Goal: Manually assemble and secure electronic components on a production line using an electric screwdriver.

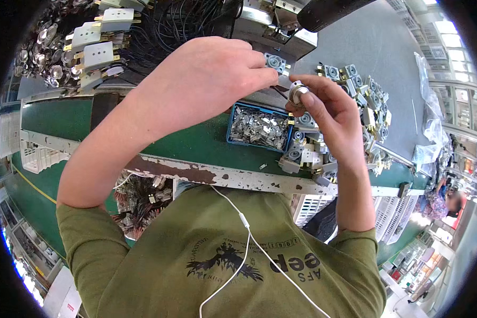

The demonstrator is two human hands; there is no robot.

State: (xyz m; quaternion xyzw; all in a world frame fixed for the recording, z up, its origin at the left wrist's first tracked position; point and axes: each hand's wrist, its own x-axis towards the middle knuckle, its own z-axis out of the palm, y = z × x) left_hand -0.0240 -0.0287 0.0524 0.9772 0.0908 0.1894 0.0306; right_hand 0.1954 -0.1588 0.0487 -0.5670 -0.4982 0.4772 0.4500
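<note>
My right hand (334, 114) pinches a round silver metal part (298, 94) between thumb and fingers, above the bench's front side. Just left of it, my left hand (222, 69) is closed, with thumb and forefinger brought together beside the round part. A short dark wire (279, 92) shows between the two hands; whether the left fingers grip it is hidden. Behind the left fingertips sits a pale grey block with a round socket (274, 62). Below the hands stands a blue tray (230, 139) full of small metal pieces.
Grey socket blocks (373, 98) with brass tabs lie heaped at right. At far left are white blocks (99, 54), round metal caps (50, 40) and a tangle of black wires (167, 26). A metal fixture (265, 26) and a black handle (328, 13) stand at the back.
</note>
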